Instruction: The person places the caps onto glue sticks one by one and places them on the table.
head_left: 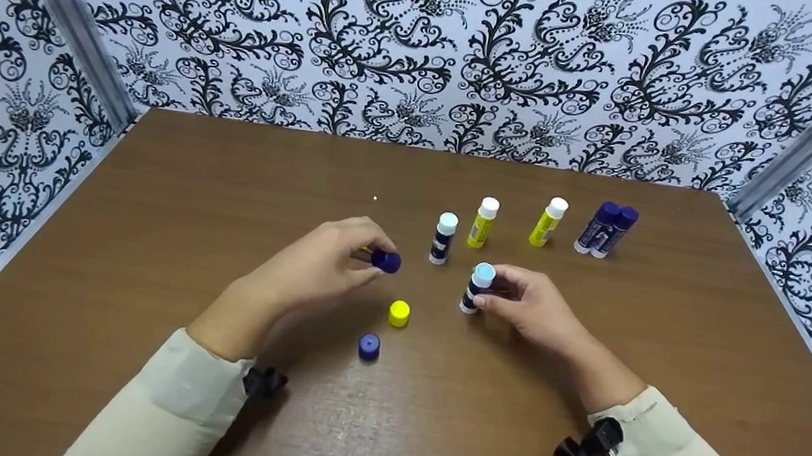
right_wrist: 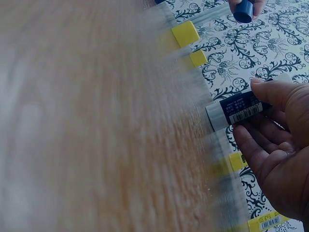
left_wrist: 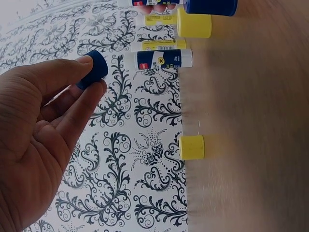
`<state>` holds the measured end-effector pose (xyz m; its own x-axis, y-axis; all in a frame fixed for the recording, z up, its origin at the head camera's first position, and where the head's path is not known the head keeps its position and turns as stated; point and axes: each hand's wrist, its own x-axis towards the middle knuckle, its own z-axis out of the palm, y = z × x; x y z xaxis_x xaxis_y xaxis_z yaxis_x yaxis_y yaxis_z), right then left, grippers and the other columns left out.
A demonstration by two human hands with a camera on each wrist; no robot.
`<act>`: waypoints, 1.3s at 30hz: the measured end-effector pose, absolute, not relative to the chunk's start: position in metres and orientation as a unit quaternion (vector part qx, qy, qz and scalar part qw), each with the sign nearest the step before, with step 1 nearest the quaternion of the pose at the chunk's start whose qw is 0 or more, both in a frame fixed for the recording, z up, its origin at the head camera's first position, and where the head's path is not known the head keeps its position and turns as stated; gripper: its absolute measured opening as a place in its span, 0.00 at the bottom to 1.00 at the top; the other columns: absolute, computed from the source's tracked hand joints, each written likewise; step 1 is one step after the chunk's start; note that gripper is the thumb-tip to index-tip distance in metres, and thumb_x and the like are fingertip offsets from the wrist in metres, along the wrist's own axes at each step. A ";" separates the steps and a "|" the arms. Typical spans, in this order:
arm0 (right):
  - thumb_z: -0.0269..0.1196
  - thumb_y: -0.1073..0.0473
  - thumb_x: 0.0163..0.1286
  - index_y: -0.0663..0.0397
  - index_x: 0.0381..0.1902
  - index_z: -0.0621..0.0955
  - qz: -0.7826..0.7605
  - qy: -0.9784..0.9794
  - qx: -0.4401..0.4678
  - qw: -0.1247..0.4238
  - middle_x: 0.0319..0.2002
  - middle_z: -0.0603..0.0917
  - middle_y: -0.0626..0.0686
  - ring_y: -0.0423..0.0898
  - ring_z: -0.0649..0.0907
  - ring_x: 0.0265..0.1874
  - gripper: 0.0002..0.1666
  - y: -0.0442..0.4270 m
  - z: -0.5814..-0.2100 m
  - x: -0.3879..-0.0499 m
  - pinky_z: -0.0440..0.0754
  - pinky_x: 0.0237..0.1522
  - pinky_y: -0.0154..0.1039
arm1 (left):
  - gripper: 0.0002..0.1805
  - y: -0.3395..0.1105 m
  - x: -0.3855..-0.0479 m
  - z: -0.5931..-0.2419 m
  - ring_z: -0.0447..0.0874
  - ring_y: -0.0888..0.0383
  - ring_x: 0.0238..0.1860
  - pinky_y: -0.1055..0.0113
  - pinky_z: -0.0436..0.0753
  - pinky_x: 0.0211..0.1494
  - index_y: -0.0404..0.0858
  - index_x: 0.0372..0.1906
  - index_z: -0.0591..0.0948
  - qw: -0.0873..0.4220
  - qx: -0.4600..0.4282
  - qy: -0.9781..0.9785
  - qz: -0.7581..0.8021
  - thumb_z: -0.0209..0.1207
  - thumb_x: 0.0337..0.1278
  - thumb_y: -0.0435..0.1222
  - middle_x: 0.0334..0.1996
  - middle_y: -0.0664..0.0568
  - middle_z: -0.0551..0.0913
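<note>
My left hand (head_left: 315,267) pinches a dark blue cap (left_wrist: 94,69) between thumb and fingers, above the table. My right hand (head_left: 541,310) holds a navy glue stick (right_wrist: 241,107) upright by its side. That stick is uncapped, with a pale blue top showing in the head view. On the table between the hands are a yellow cap (head_left: 399,314) and a blue cap (head_left: 369,346). A second yellow cap (left_wrist: 192,147) stands beyond my left hand, mostly hidden by the fingers in the head view. Just past the right hand stands another uncapped navy glue stick (head_left: 442,239).
Two yellow glue sticks with white tops, one nearer the middle (head_left: 483,223) and one farther right (head_left: 548,223), stand toward the back. Right of them, two glue sticks with dark blue caps (head_left: 606,230) stand side by side. Patterned walls (head_left: 425,49) border the brown table (head_left: 231,172).
</note>
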<state>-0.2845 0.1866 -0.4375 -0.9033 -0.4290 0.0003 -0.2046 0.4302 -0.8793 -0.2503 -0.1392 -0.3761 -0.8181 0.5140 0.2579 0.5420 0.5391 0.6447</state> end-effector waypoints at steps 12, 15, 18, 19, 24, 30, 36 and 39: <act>0.70 0.64 0.69 0.63 0.57 0.83 -0.507 0.834 -0.190 0.105 0.51 0.88 0.59 0.45 0.86 0.49 0.20 0.186 -0.440 -0.285 0.84 0.53 0.28 | 0.13 -0.138 -0.248 -0.376 0.88 0.53 0.53 0.65 0.88 0.59 0.33 0.52 0.85 0.032 -0.330 -0.865 -0.377 0.65 0.63 0.25 0.49 0.45 0.85; 0.70 0.64 0.69 0.63 0.57 0.84 -0.511 0.832 -0.189 0.103 0.51 0.88 0.59 0.45 0.86 0.48 0.20 0.186 -0.441 -0.285 0.84 0.53 0.29 | 0.12 -0.137 -0.248 -0.376 0.88 0.52 0.53 0.64 0.89 0.58 0.33 0.50 0.85 0.031 -0.336 -0.859 -0.384 0.65 0.63 0.24 0.49 0.45 0.85; 0.70 0.64 0.69 0.63 0.57 0.84 -0.514 0.830 -0.189 0.103 0.50 0.89 0.59 0.46 0.86 0.48 0.19 0.186 -0.441 -0.285 0.84 0.53 0.29 | 0.12 -0.136 -0.247 -0.375 0.89 0.52 0.53 0.64 0.89 0.58 0.32 0.50 0.85 0.029 -0.337 -0.858 -0.387 0.65 0.63 0.24 0.49 0.44 0.85; 0.70 0.64 0.69 0.63 0.57 0.84 -0.515 0.830 -0.189 0.103 0.50 0.89 0.59 0.46 0.86 0.48 0.19 0.186 -0.441 -0.285 0.84 0.53 0.29 | 0.12 -0.136 -0.247 -0.374 0.89 0.52 0.53 0.64 0.89 0.58 0.32 0.50 0.85 0.028 -0.337 -0.858 -0.386 0.65 0.63 0.24 0.49 0.44 0.85; 0.71 0.64 0.69 0.63 0.56 0.84 -0.513 0.830 -0.192 0.102 0.49 0.89 0.58 0.45 0.86 0.48 0.19 0.185 -0.440 -0.284 0.84 0.53 0.29 | 0.12 -0.135 -0.246 -0.374 0.89 0.52 0.53 0.66 0.88 0.59 0.32 0.50 0.84 0.025 -0.337 -0.861 -0.381 0.65 0.63 0.24 0.49 0.45 0.85; 0.71 0.64 0.69 0.62 0.55 0.85 -0.513 0.830 -0.194 0.103 0.49 0.89 0.58 0.46 0.87 0.48 0.18 0.185 -0.437 -0.282 0.84 0.53 0.30 | 0.12 -0.133 -0.246 -0.376 0.89 0.53 0.53 0.65 0.88 0.58 0.32 0.50 0.84 0.029 -0.339 -0.861 -0.377 0.65 0.63 0.24 0.49 0.45 0.85; 0.71 0.62 0.69 0.59 0.56 0.86 -0.510 0.833 -0.184 0.107 0.49 0.89 0.55 0.46 0.86 0.49 0.18 0.188 -0.431 -0.282 0.84 0.54 0.29 | 0.12 -0.132 -0.244 -0.374 0.88 0.53 0.54 0.68 0.88 0.59 0.33 0.50 0.84 0.027 -0.339 -0.862 -0.376 0.65 0.64 0.25 0.50 0.46 0.85; 0.71 0.63 0.69 0.60 0.56 0.85 -0.515 0.830 -0.186 0.102 0.49 0.89 0.56 0.46 0.87 0.49 0.19 0.189 -0.427 -0.282 0.84 0.54 0.28 | 0.11 -0.131 -0.243 -0.374 0.88 0.54 0.53 0.70 0.87 0.58 0.33 0.50 0.84 0.027 -0.339 -0.861 -0.378 0.65 0.64 0.25 0.49 0.46 0.85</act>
